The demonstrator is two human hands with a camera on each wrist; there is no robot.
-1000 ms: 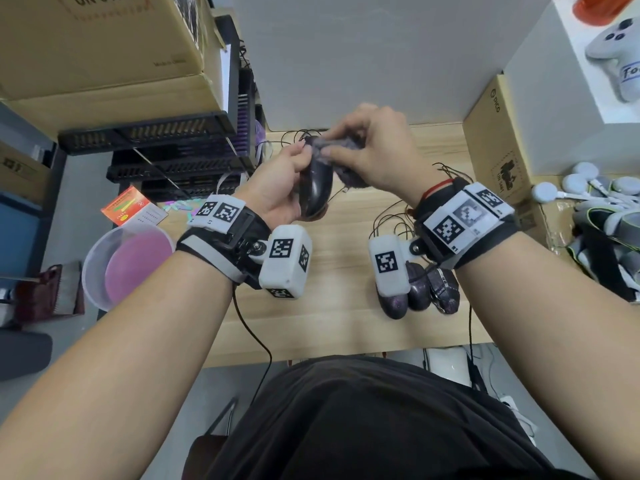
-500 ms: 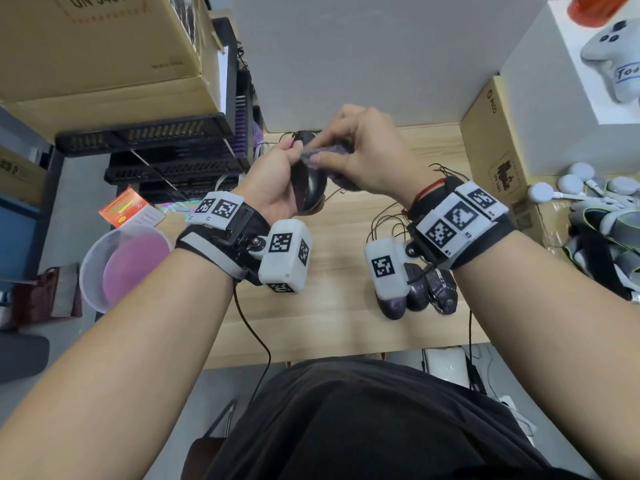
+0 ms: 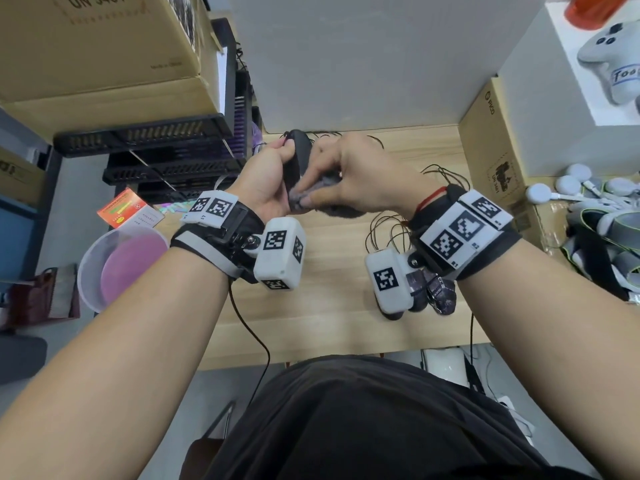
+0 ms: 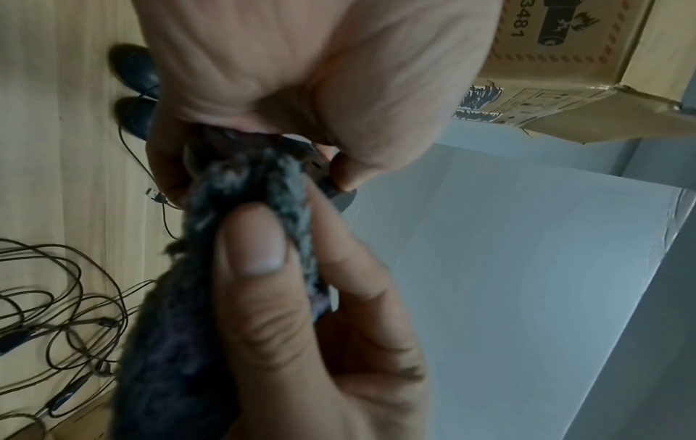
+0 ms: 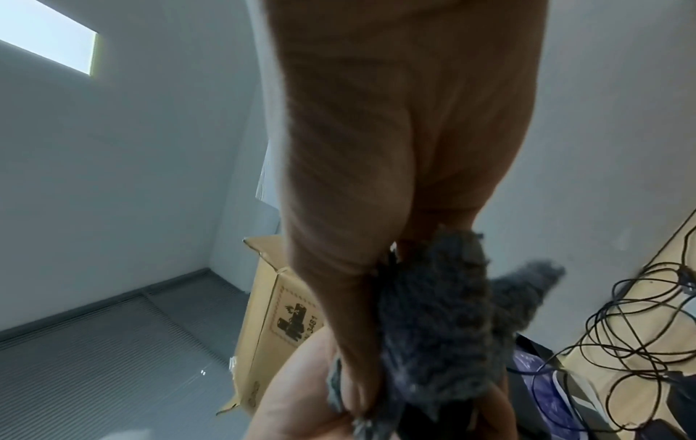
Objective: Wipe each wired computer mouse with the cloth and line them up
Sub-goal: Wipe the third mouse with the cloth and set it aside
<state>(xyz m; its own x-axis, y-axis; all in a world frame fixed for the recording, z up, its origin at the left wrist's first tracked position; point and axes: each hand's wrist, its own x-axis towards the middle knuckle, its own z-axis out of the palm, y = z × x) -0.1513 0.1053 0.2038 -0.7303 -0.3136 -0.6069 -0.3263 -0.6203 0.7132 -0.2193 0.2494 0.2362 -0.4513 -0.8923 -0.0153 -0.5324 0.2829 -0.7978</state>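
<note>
My left hand (image 3: 273, 183) grips a black wired mouse (image 3: 300, 150) on edge above the wooden table (image 3: 332, 306). My right hand (image 3: 349, 181) pinches a fluffy grey cloth (image 3: 320, 190) and presses it against the near end of that mouse. In the left wrist view the grey cloth (image 4: 241, 214) covers most of the mouse, under a thumb. In the right wrist view the cloth (image 5: 440, 321) bunches below the right palm. Three dark mice (image 3: 431, 294) lie side by side on the table's right, partly hidden behind my right wrist camera. Their thin cables (image 3: 388, 230) tangle behind them.
Black crates (image 3: 149, 140) and cardboard boxes (image 3: 100, 46) stack at the left. A clear tub with a pink lid (image 3: 121, 268) sits beside the table's left edge. A cardboard box (image 3: 491, 147) and white handsets (image 3: 588, 192) crowd the right. A white panel (image 3: 363, 60) backs the table.
My right hand has slid the cloth from the mouse's far end toward its near end. The left hand has tipped the mouse so its far end shows.
</note>
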